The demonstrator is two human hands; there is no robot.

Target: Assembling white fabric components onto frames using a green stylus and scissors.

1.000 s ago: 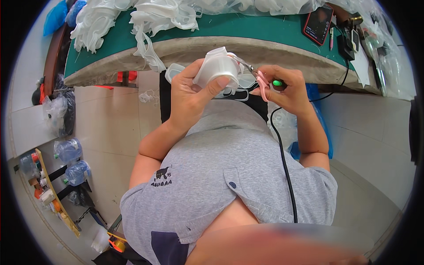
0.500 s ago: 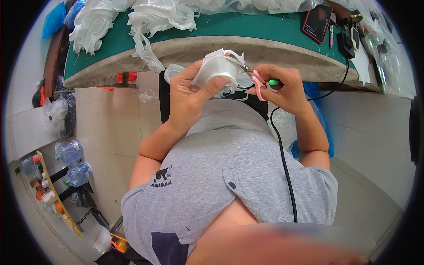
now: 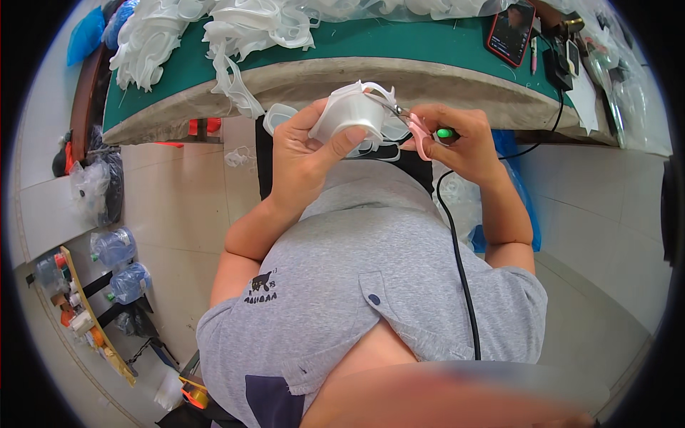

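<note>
In front of my chest, my left hand (image 3: 305, 147) grips a white cup-shaped moulded plastic piece (image 3: 351, 118), thumb across its front. A loose strip of white edging (image 3: 386, 95) curls up along its upper right side. My right hand (image 3: 460, 143) is closed on scissors with pink handles (image 3: 419, 135). Their metal blades (image 3: 389, 107) reach to the edging at the cup's right side; whether they touch it I cannot tell. A green-tipped object (image 3: 444, 133) sticks out between my right fingers, its kind hidden. More white plastic pieces (image 3: 280, 118) lie over my lap, partly behind my hands.
A green-topped table (image 3: 407, 46) with a pale curved front edge spans the far side. Heaps of white plastic pieces (image 3: 260, 28) lie there, some hanging over. A phone (image 3: 511, 34) rests at the right. A black cable (image 3: 457, 246) runs down my front. Large clear bottles (image 3: 114, 247) stand left.
The pink scissor handles have come closer together, and my right hand has shifted slightly. My left hand and the cup-shaped piece stay nearly in place.
</note>
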